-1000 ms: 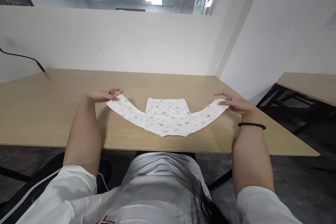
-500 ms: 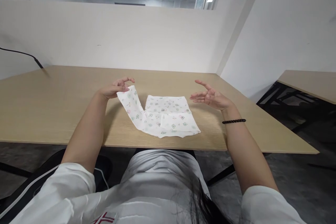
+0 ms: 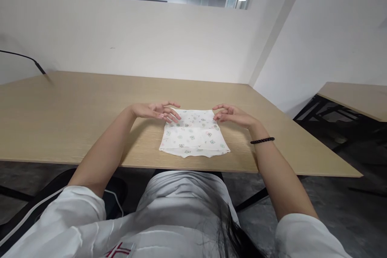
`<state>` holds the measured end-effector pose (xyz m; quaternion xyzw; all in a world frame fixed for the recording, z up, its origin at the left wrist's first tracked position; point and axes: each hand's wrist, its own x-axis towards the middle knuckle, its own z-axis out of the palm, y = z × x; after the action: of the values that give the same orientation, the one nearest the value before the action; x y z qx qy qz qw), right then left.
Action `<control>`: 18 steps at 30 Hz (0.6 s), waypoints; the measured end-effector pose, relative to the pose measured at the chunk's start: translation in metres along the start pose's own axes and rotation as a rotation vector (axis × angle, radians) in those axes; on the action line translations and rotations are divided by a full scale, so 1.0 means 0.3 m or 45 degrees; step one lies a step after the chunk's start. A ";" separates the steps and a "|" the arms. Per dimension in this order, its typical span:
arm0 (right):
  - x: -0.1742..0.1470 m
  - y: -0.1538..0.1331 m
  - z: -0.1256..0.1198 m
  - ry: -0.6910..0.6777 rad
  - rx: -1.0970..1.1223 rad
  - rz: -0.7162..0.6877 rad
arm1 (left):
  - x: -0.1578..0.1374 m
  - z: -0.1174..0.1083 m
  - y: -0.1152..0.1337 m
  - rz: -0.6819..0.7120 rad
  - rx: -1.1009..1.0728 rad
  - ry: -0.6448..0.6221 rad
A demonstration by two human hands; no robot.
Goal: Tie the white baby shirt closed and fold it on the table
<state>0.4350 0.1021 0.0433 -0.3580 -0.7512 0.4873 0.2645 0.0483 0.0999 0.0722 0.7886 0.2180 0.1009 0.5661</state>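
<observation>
A small white printed garment (image 3: 193,139), folded in at the sides, lies on the wooden table (image 3: 99,100) close to its front edge. A wavy hem faces me, and small green and pink motifs cover the cloth. Over its far left corner is my left hand (image 3: 160,111), fingers apart and nothing in them. My right hand (image 3: 231,115), a dark bead bracelet on its wrist, hovers by the far right side with fingers loosely spread and holding nothing. Whether any fingertip touches the cloth, I cannot tell.
A white wall (image 3: 151,40) with a window above it stands behind the table. At the far left, a black cable (image 3: 38,65) reaches the tabletop. Another table (image 3: 353,94) with dark legs is off to the right.
The garment's left flap, held raised by my left hand before, now lies folded over the middle. My left hand has let go and moved right; my right hand has come slightly closer.
</observation>
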 end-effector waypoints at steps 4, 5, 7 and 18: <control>0.016 -0.015 0.112 -0.134 -0.385 -0.085 | -0.012 0.038 0.003 -0.244 0.549 0.097; 0.015 -0.020 0.153 -0.193 -0.501 -0.155 | -0.015 0.066 -0.001 -0.322 0.705 0.134; 0.008 -0.027 0.238 -0.255 -0.719 -0.326 | -0.022 0.143 -0.020 -0.439 0.966 0.179; -0.130 -0.045 0.373 0.052 -1.168 -0.464 | -0.121 0.483 -0.136 -0.211 1.191 0.347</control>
<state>0.3714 0.0067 0.0108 -0.3097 -0.9335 0.0449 0.1751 0.0657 -0.0289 -0.0119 0.9179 0.3739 0.0492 0.1238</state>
